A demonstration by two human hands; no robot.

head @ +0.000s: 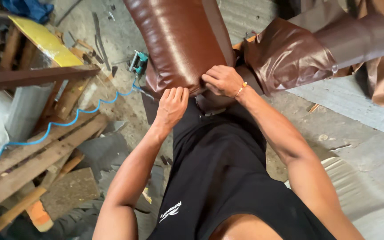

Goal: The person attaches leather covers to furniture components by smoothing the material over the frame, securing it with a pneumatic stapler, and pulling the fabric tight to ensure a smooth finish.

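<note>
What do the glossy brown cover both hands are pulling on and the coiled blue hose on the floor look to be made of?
Glossy brown cover: probably faux leather or vinyl, possibly real leather; it shines in streaks and creases softly where the left hand and right hand press its edge.
Coiled blue hose: likely plastic air line; smooth, evenly coloured, holding springy coils across the rough wooden planks.

Left hand (171,106) fingertips hidden under brown leatherette cushion (178,40); cushion top cut off.
</note>
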